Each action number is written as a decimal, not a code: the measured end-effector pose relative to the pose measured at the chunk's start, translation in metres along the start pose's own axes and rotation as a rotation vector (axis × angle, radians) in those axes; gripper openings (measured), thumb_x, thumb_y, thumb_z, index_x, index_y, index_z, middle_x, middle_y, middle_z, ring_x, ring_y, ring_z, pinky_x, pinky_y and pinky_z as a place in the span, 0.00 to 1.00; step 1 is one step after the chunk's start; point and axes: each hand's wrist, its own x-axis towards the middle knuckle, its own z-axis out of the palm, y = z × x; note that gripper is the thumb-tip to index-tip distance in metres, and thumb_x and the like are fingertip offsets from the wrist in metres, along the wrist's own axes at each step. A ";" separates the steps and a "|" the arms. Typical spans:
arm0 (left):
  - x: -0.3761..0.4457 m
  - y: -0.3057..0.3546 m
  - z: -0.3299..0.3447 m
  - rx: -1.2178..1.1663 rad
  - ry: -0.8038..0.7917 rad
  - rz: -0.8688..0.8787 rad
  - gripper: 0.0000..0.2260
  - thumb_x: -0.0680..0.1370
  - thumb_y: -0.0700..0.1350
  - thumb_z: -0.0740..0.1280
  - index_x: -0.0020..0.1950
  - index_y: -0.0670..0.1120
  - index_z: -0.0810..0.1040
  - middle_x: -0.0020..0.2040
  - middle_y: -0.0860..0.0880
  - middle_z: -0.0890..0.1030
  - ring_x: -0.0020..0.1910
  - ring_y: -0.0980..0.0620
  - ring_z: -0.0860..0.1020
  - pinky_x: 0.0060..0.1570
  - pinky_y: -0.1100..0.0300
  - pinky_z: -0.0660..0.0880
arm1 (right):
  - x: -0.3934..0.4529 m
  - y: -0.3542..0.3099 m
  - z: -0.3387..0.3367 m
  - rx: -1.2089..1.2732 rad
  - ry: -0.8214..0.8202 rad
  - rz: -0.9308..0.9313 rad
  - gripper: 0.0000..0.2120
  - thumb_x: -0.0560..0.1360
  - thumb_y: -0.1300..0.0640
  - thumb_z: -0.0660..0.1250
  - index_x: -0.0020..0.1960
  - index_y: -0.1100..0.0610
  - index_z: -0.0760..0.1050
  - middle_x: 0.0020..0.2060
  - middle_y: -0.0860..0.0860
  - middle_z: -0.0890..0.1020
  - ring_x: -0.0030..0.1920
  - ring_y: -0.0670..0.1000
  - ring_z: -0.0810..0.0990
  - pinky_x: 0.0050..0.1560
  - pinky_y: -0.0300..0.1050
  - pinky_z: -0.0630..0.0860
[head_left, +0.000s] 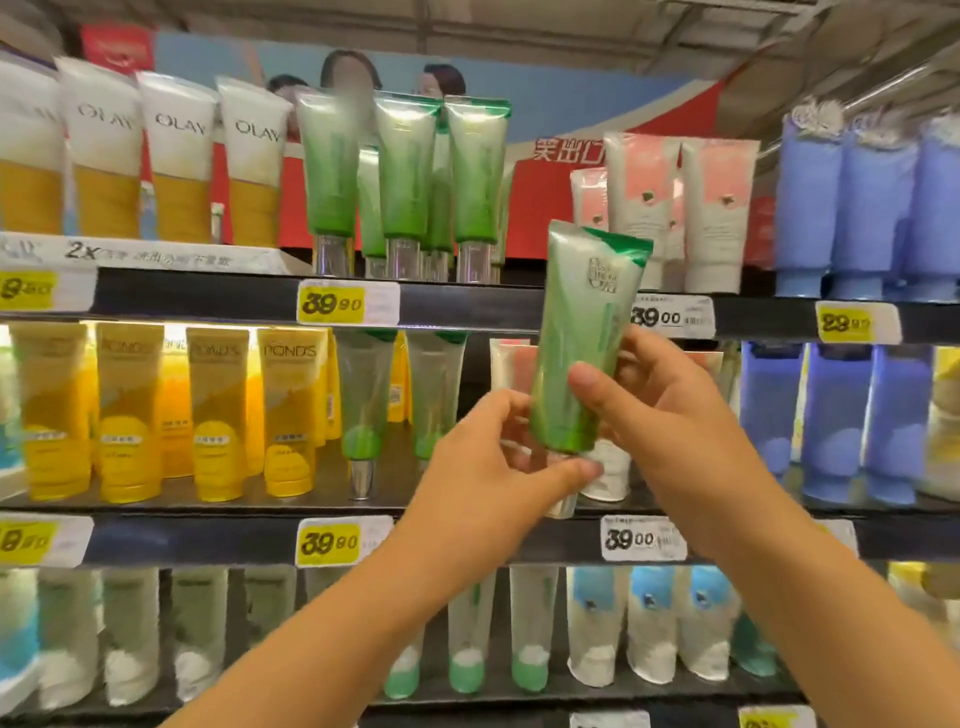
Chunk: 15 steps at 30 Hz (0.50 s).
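Green tube near upright, crimp end tilted right, cap down. Right hand fingers wrapped round lower body. Left hand just below, fingers curled, apparently pinching cap; view blurred.

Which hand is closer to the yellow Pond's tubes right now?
Left. The left hand, holding the green tube's base, is right of the Pond's tubes; the right hand grips that tube farther right.

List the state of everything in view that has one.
green tube, off the shelf, tilted, cap end down.
right hand, grips the green tube's body.
left hand, pinches the green tube's cap end.
top-shelf green tubes, upright on their caps.
Olay tubes, upright on the top shelf.
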 end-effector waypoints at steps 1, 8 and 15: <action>0.007 0.004 0.007 0.022 0.026 0.023 0.15 0.67 0.49 0.76 0.49 0.55 0.75 0.41 0.56 0.82 0.40 0.58 0.79 0.43 0.60 0.78 | 0.005 -0.001 -0.007 0.002 -0.006 -0.017 0.17 0.69 0.55 0.67 0.58 0.55 0.75 0.48 0.52 0.84 0.49 0.48 0.83 0.45 0.40 0.80; 0.043 0.029 0.040 0.116 0.106 0.097 0.15 0.67 0.50 0.75 0.49 0.55 0.74 0.41 0.58 0.81 0.40 0.61 0.80 0.44 0.62 0.78 | 0.040 -0.012 -0.049 0.012 -0.073 -0.142 0.10 0.73 0.63 0.67 0.51 0.51 0.77 0.44 0.50 0.85 0.46 0.47 0.84 0.43 0.38 0.80; 0.079 0.047 0.046 0.148 0.211 0.127 0.14 0.67 0.47 0.76 0.50 0.51 0.76 0.43 0.54 0.82 0.42 0.56 0.81 0.47 0.54 0.79 | 0.076 -0.019 -0.072 -0.136 -0.101 -0.223 0.06 0.75 0.55 0.66 0.52 0.50 0.77 0.47 0.46 0.84 0.47 0.42 0.82 0.47 0.34 0.78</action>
